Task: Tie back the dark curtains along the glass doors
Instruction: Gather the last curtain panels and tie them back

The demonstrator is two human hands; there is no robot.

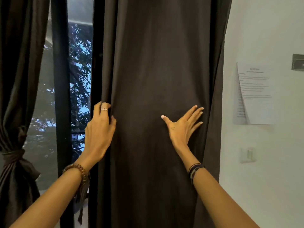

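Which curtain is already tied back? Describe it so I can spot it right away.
Start at the glass door showing trees. The tied curtain hangs at the far left edge, beyond the dark door frame. A fabric tie cinches it in low down, while the loose curtain under both hands hangs straight and unbound.

A rented room, likely: dark curtain (158, 79) over glass door (79, 71), printed notice (255, 92) and light switch (248, 154) right of it.
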